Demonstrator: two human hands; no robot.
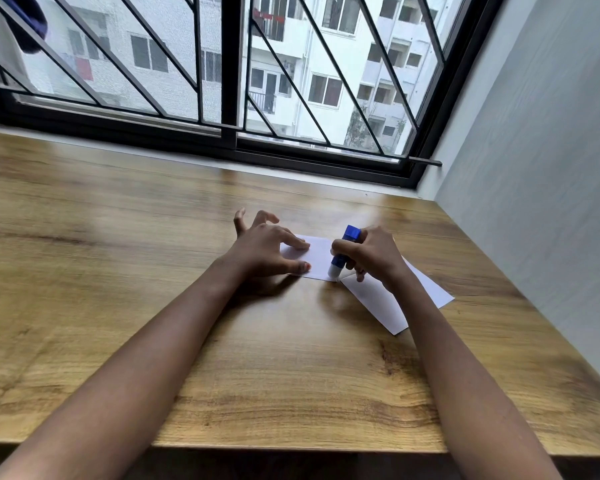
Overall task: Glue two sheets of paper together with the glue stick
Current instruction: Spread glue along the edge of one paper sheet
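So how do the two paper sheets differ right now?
The left sheet lies roughly square to the table edge, pinned by the left hand, with the glue stick in the right hand touching its near right corner. The right sheet lies angled and is not being glued, the right hand above its far end. Both are white, flat on the wooden table.

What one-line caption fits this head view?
Left hand pins a white sheet while right hand rubs the blue glue stick along its edge; second sheet beside.
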